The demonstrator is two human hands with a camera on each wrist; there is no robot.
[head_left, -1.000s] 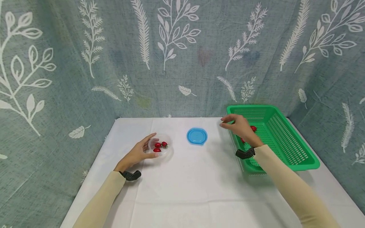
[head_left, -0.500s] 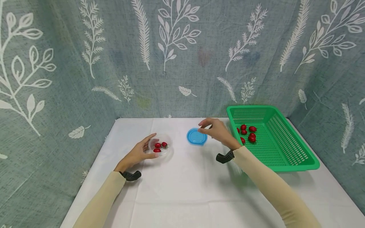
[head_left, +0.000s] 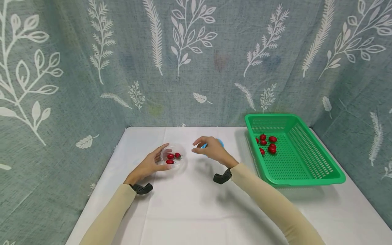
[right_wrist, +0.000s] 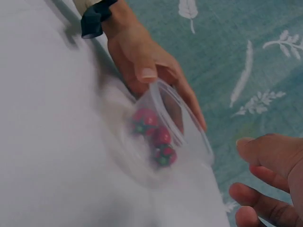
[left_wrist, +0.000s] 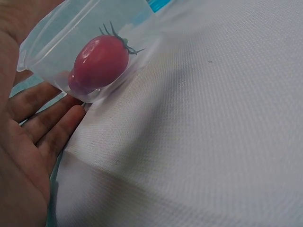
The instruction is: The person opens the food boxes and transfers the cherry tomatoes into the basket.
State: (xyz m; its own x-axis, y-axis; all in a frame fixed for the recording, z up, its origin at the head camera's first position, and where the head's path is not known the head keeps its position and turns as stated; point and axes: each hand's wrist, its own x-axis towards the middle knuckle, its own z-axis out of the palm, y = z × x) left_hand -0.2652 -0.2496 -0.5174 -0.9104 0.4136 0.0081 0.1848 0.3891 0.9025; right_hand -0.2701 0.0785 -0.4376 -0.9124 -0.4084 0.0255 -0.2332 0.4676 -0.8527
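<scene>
My left hand [head_left: 149, 165] grips a clear round container [head_left: 181, 160] on the white tablecloth, thumb on its near rim and fingers along the far side. Three red cherry tomatoes [head_left: 173, 157] lie inside it; the left wrist view shows one tomato [left_wrist: 99, 61] through the container wall [left_wrist: 57, 42]. My right hand [head_left: 211, 149] hovers just right of the container with loosely curved fingers [right_wrist: 272, 153]. No frame shows whether they hold anything. A blue lid [head_left: 221, 141] lies mostly hidden behind that hand.
A green slotted basket [head_left: 306, 182] stands at the right of the table with several cherry tomatoes [head_left: 271, 148] in its far left part. White cloth [head_left: 190, 211] covers the table in front of my arms. A leaf-patterned curtain closes off the back and sides.
My right hand has travelled left from the basket's corner, past the blue lid, to a spot beside the container. My left hand and the container have stayed put.
</scene>
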